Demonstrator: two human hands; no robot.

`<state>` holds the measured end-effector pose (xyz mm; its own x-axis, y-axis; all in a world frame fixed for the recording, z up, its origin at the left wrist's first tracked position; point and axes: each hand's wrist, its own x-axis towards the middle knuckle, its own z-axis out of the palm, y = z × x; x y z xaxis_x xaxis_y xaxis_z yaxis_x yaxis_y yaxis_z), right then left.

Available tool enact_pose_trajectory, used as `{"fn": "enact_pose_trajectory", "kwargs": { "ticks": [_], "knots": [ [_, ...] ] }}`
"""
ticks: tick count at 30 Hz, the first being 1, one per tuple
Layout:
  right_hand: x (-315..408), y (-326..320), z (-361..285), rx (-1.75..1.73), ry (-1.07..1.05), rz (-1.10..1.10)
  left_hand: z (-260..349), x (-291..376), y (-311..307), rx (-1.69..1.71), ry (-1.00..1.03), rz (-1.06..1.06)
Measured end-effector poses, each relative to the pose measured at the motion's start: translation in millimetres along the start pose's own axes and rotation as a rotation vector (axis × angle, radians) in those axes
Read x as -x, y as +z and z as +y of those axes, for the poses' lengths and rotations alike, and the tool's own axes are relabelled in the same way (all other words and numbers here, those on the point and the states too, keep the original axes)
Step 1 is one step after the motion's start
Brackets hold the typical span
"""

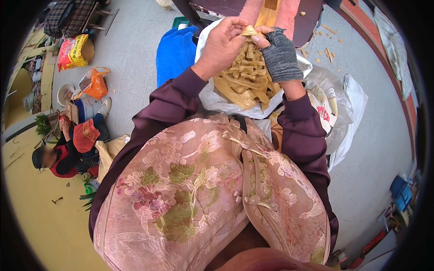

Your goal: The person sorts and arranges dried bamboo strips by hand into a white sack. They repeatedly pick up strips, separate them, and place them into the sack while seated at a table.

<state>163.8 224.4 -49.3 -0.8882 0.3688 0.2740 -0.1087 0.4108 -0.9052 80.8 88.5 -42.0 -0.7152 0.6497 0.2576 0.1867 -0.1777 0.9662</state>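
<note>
Both hands meet above a white plastic bag (pixel 220 101) heaped with tan, flat fibrous strips (pixel 245 79), several of them folded or knotted. My left hand (pixel 225 45), bare, pinches the left side of a small folded yellowish strip (pixel 250 31) between thumb and fingers. The right side of that strip is held by my right hand (pixel 276 52), which wears a grey fingerless knitted glove. Just beyond the fingers, a wooden piece (pixel 268 15) lies between pink cloths (pixel 288 15) on a dark seat or small table (pixel 310 17).
A blue cloth-like bundle (pixel 176 50) stands left of the bag. Clear plastic and a floral cloth (pixel 322 108) lie at the right. Small scraps (pixel 329 54) dot the floor. Further left are an orange bag (pixel 96 84), buckets and a seated person (pixel 73 149) handling something red.
</note>
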Motion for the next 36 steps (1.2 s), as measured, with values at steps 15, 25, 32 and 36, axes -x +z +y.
{"fn": "enact_pose_trajectory", "kwargs": {
  "ticks": [15, 25, 32, 36],
  "knots": [
    [1.0, 5.5, -5.7, -0.338, 0.034, 0.164, 8.1, -1.8, -9.3, -0.190, 0.043, -0.007],
    [-5.2, -3.6, 11.0, -0.317, 0.189, 0.012, 15.1, 1.2, 0.0, 0.089, -0.109, -0.017],
    [7.6, 4.2, 2.2, -0.786, 0.384, -0.355, 24.2, 2.2, -16.5, 0.002, -0.213, 0.007],
    [7.0, 0.5, -6.4, -0.630, 0.323, -0.380, 32.9, 10.2, -30.4, 0.127, -0.269, 0.019]
  ]
}}
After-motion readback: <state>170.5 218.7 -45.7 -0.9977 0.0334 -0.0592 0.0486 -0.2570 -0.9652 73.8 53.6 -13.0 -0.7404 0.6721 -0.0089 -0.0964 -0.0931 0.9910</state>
